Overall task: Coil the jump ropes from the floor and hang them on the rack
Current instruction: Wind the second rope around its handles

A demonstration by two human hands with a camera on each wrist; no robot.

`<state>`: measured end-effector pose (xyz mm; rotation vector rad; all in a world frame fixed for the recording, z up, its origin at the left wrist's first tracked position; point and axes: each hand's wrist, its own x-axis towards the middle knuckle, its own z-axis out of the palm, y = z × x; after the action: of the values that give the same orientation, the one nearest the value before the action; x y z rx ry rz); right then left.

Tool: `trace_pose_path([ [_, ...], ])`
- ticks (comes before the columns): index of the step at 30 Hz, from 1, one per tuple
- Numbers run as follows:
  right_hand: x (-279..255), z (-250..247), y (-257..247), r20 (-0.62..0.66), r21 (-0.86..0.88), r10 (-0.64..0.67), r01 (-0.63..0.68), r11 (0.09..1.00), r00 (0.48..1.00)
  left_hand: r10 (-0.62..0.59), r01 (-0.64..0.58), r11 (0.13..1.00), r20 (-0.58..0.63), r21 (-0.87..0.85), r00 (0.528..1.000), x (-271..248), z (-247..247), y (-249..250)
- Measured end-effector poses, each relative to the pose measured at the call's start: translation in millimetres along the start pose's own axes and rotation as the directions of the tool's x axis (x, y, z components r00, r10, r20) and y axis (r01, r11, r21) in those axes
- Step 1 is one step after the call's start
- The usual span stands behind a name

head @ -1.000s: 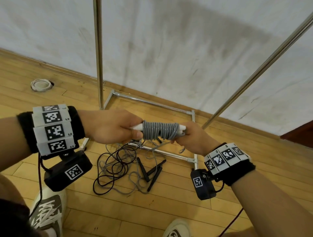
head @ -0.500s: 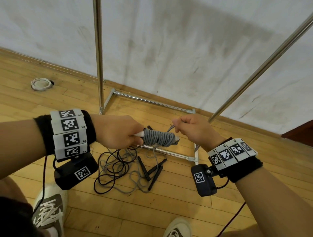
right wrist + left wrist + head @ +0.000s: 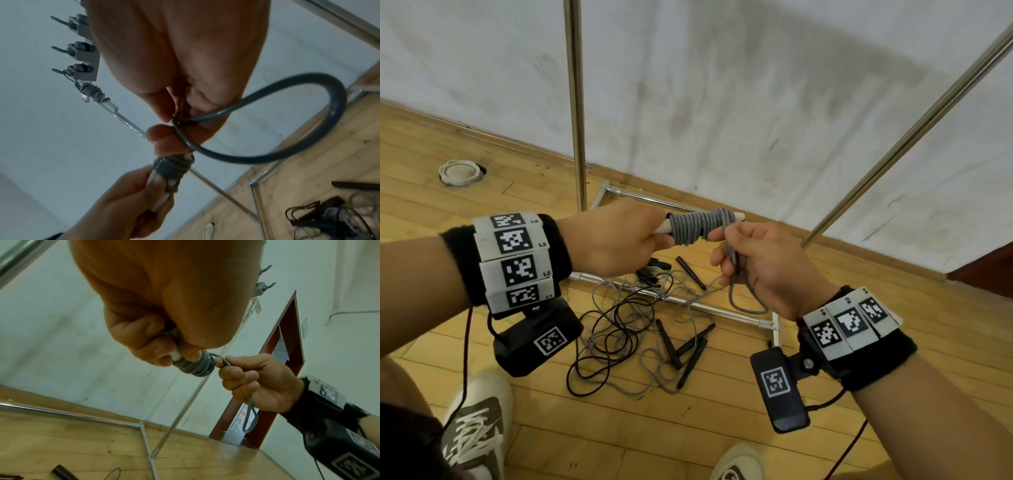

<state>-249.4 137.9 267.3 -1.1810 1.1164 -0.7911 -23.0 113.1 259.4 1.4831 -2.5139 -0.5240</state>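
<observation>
My left hand (image 3: 619, 240) (image 3: 164, 353) grips the white handles of a grey jump rope (image 3: 698, 226) (image 3: 195, 366) (image 3: 170, 168) whose cord is wound tightly round them. My right hand (image 3: 753, 260) (image 3: 246, 379) pinches the cord's free end close to the coil, and a loop (image 3: 746, 301) (image 3: 308, 123) (image 3: 249, 420) hangs out below the fist. On the floor lies a tangle of black and grey ropes (image 3: 626, 329) (image 3: 333, 216) with black handles (image 3: 688, 349). Another coiled grey rope (image 3: 92, 92) hangs from a hook on the rack's top bar.
The metal rack's uprights (image 3: 575, 102) (image 3: 914, 130) stand before a white wall, and its base frame (image 3: 688, 305) lies on the wooden floor. Grey hooks (image 3: 78, 52) (image 3: 265, 287) sit on the top bar. My shoes (image 3: 472, 431) (image 3: 739, 462) are near the tangle. A round white fitting (image 3: 460, 173) is at far left.
My right hand left the handle end, took the cord's free end and pulled it down beside the coil, forming a loop. Both hands rose with the bundle.
</observation>
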Motion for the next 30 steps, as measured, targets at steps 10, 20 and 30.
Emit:
trace_pose_path([
  [10,1.9,1.1,23.7,-0.019,-0.016,0.006,-0.006,1.000,1.000,0.013,-0.016,0.989,-0.020,-0.149,1.000,-9.3,-5.6,-3.4],
  [20,3.0,-8.5,32.8,0.261,0.145,-0.064,0.026,0.989,0.963,0.031,0.001,0.902,0.067,-0.432,0.997,-17.6,-8.2,-6.1],
  [30,5.6,-4.9,36.4,0.030,-0.277,-0.216,0.216,0.936,0.976,0.099,0.080,0.691,0.204,-0.718,0.974,-18.4,-10.1,-7.2],
])
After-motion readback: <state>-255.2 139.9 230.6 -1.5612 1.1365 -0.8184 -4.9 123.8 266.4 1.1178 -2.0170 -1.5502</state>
